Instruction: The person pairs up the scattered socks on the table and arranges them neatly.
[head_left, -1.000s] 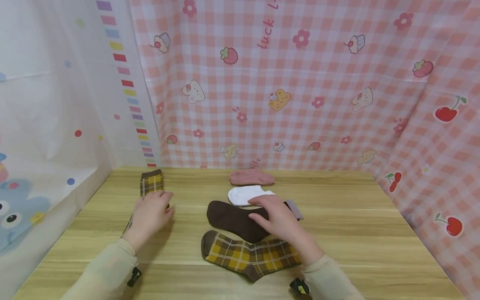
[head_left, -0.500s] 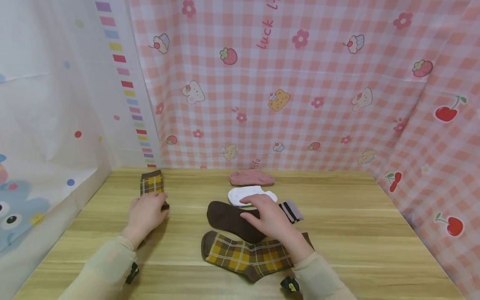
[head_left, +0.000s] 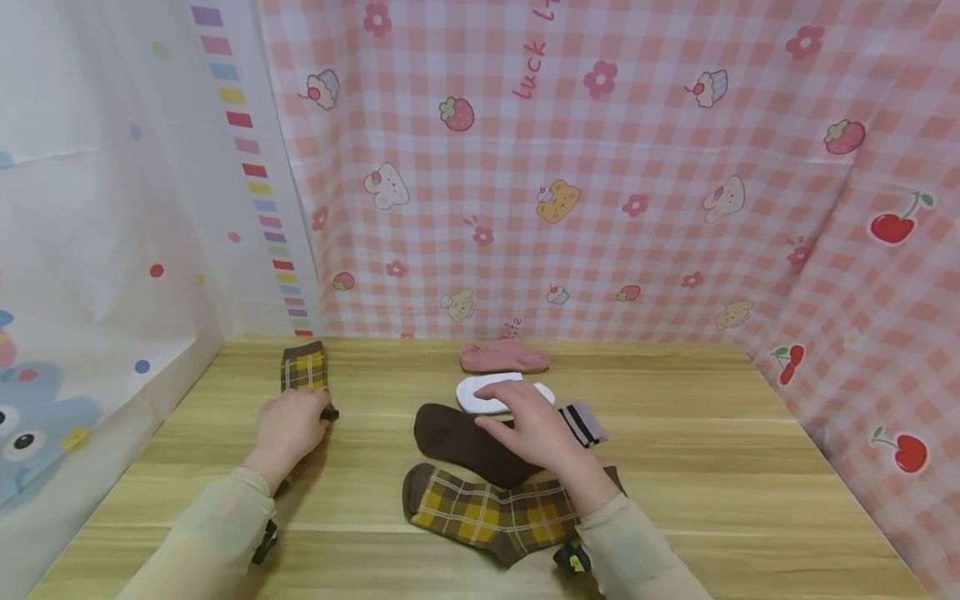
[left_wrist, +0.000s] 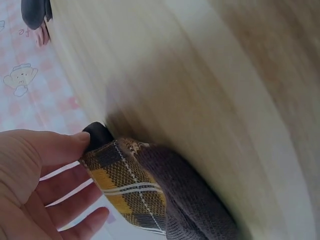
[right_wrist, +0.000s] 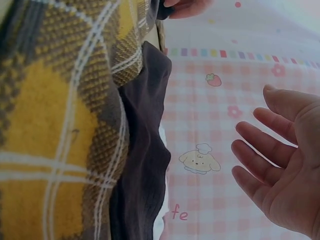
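Note:
At the table's left, my left hand is over a brown and yellow plaid sock. In the left wrist view its thumb and fingers pinch the dark heel of that sock. My right hand hovers, fingers apart and holding nothing, above a dark brown sock. The right wrist view shows the right palm clear of the socks. A second plaid sock lies in front of the brown one. Part of the left-hand sock is hidden under the hand.
Behind the brown sock lie a white ankle sock and a pink sock. A striped lilac and black sock cuff shows right of my right hand. A checked cloth hangs at the wooden table's back edge.
My left hand has shifted slightly left and closed onto the sock's heel. The right hand has drifted a little left, uncovering more of the white sock and the striped cuff.

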